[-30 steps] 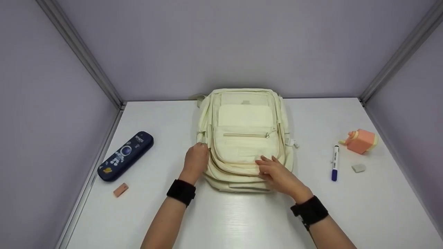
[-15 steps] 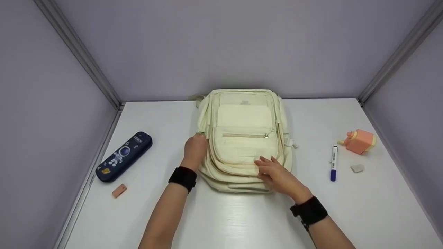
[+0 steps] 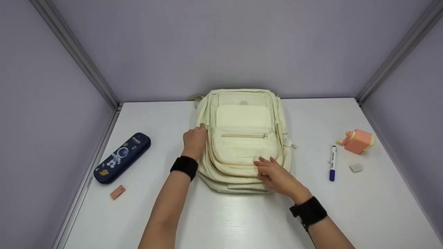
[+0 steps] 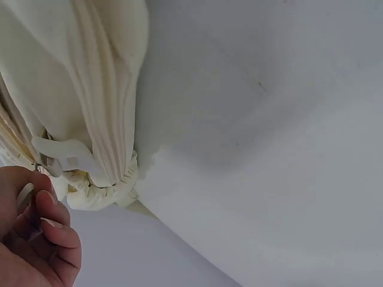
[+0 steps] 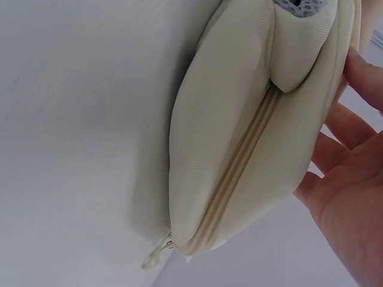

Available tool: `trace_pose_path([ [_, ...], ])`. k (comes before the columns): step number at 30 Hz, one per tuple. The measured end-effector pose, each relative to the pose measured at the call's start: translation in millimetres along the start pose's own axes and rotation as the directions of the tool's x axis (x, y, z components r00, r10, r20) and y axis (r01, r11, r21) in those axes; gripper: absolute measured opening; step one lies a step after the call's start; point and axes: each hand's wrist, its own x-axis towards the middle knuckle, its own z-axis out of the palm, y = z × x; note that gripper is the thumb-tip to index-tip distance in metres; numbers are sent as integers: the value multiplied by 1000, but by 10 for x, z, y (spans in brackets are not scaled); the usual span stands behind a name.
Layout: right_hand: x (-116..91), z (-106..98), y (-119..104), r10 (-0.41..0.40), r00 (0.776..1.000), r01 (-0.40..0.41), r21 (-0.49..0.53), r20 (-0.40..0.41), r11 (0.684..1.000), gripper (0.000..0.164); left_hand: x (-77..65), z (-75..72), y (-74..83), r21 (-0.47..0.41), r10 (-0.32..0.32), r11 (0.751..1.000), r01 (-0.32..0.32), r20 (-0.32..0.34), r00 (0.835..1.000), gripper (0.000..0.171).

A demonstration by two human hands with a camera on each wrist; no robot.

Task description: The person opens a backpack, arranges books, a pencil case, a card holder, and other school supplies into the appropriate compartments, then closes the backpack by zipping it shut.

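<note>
A cream backpack (image 3: 244, 148) lies on its back on the white table, front face up, with a zipped front pocket. At its left side, my left hand (image 3: 195, 140) pinches a zipper pull with curled fingers; a metal slider (image 4: 38, 168) shows right at the fingertips in the left wrist view. The pull itself is mostly hidden by the fingers. My right hand (image 3: 278, 176) rests on the lower right of the front, its fingers loosely extended over the edge. In the right wrist view, that hand (image 5: 353, 173) touches the bag's outer panel beside a zipper track (image 5: 242, 161).
Left of the backpack lie a navy space-print pencil case (image 3: 122, 158) and a small pinkish-orange block (image 3: 118, 192). To the right are a marker (image 3: 332, 163) with a blue cap, a grey eraser (image 3: 356, 168) and an orange pencil sharpener with a crank (image 3: 358, 141). Grey-purple panels enclose the table.
My left hand has slid away from me along the backpack's left side, up toward its top. The right hand has stayed in place on the front.
</note>
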Motion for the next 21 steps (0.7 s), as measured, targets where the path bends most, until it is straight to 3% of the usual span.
trace_pose_path([
  [12, -10, 10, 4, -36, 999, 35, -22, -18, 999, 25, 52, 20, 34, -4, -71, 997, 71, 19, 997, 10],
  [21, -20, -2, -2, -16, 1000, 16, -18, -10, 1000, 21, -4, -45, 62, -47, -49, 998, 51, 25, 998, 12],
])
